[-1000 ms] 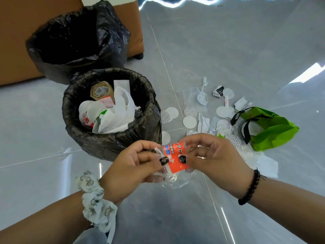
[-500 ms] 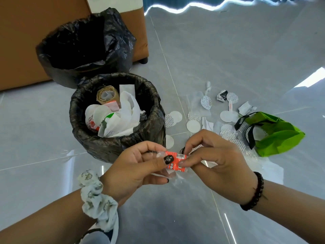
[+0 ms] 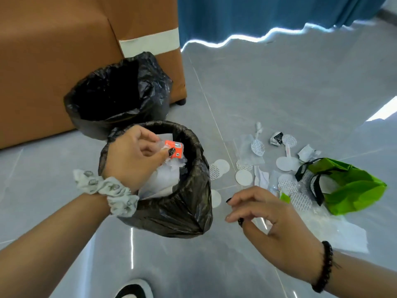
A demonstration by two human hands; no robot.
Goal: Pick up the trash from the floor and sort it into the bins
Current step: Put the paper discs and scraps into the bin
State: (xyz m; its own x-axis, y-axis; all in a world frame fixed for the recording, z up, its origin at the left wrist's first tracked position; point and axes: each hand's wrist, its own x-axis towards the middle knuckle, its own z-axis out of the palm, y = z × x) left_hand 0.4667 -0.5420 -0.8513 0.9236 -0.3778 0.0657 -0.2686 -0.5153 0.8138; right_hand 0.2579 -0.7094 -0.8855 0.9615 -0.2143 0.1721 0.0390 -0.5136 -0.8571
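My left hand (image 3: 133,155) pinches a small folded orange wrapper (image 3: 175,148) with clear plastic, held over the near bin (image 3: 193,203), a black-bagged bin holding white paper and plastic. Behind it stands a second black-bagged bin (image 3: 150,100) whose inside looks dark. My right hand (image 3: 268,224) hovers low to the right of the near bin, fingers loosely curled and holding nothing. Trash lies on the grey floor beyond it: several white round discs (image 3: 243,177), clear plastic film (image 3: 249,151), a crumpled black-and-white wrapper (image 3: 277,138) and a green bag (image 3: 352,186) with black handles.
A brown sofa (image 3: 53,61) stands behind the bins at the left. A blue curtain (image 3: 268,14) hangs at the back. White plastic sheet (image 3: 335,231) lies beside my right forearm. A shoe tip (image 3: 134,290) shows at the bottom edge.
Both hands held the orange wrapper in front of the near bin. Now my left hand alone has carried it over the bin, and my right hand has let go and dropped right.
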